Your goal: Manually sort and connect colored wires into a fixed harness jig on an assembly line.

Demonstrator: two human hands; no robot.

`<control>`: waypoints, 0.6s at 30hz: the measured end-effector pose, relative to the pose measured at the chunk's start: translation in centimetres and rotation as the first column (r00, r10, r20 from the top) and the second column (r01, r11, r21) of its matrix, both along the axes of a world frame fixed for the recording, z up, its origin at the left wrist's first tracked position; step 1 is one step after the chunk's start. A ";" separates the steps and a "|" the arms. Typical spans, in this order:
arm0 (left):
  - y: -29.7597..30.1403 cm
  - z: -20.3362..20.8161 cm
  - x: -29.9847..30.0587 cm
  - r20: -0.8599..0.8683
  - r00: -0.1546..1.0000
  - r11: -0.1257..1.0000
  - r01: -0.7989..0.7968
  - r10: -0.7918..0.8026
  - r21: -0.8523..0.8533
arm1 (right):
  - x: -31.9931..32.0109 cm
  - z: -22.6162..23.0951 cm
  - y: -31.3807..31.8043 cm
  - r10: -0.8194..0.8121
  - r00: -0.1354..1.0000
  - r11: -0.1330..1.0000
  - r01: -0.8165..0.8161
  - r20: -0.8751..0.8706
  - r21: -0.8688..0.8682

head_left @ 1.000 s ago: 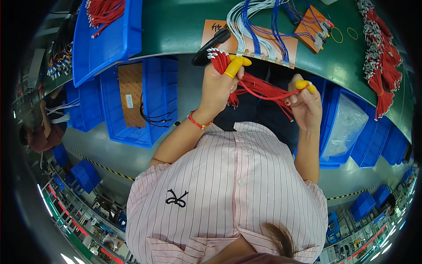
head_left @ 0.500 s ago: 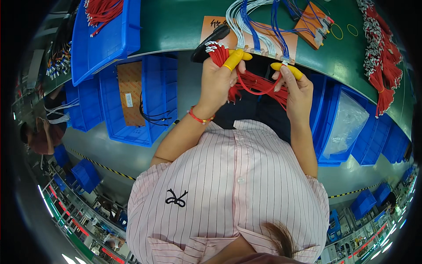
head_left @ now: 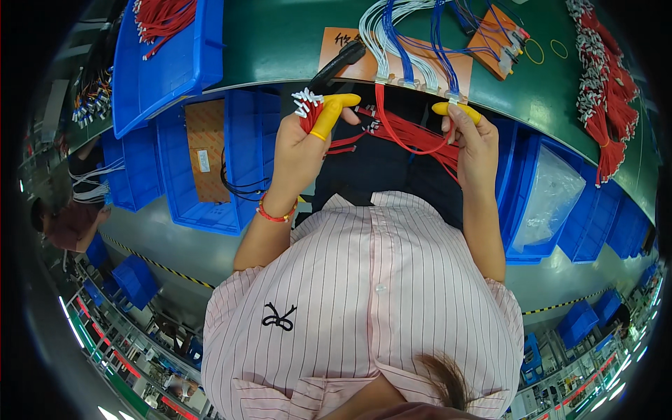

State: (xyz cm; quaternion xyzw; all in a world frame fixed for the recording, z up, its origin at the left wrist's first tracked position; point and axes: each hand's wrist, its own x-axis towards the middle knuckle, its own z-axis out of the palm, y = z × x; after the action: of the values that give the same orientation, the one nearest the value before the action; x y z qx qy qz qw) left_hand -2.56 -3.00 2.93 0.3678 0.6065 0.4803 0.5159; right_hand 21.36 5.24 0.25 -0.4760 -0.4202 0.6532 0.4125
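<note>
My left hand, yellow covers on thumb and finger, is closed around a bundle of red wires with white connector ends. Its fingertips sit left of the row of clear connector holders along the bench edge. A looped red cable hangs from the leftmost holder, below the white wires, and runs to my right hand. There, thumb and yellow-covered finger pinch its other end, by the holder below the blue wires. The fingers partly hide that end.
More red cables lie over my lap below the bench edge. A black-handled tool rests on an orange board. Blue bins stand at left and right. Red cable bundles lie on the green bench at right.
My left hand has moved left and slightly down with the bundle, away from the leftmost holder. The red cable's left end now hangs from that holder. My right hand stays nearly in place.
</note>
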 end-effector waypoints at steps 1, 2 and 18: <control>0.0 0.0 -0.1 -0.020 1.000 1.000 0.004 -0.004 -0.005 | 0.0 0.0 0.0 0.003 1.000 1.000 -0.003 -0.028 -0.015; -0.1 0.1 -0.2 -0.039 0.999 1.000 0.009 -0.009 -0.009 | 0.1 0.0 0.1 0.001 0.999 0.999 -0.003 -0.053 -0.038; 4.0 -3.0 2.7 0.255 0.963 0.996 0.086 -0.082 -0.003 | 0.6 -0.7 -0.1 0.087 0.991 0.996 -0.084 0.103 -0.034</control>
State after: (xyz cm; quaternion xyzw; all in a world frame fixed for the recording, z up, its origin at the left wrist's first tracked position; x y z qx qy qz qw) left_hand 0.14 0.97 -0.12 0.3247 0.5224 0.4971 0.6120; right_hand 21.99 5.19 -0.45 -0.4972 -0.4514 0.6506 0.3546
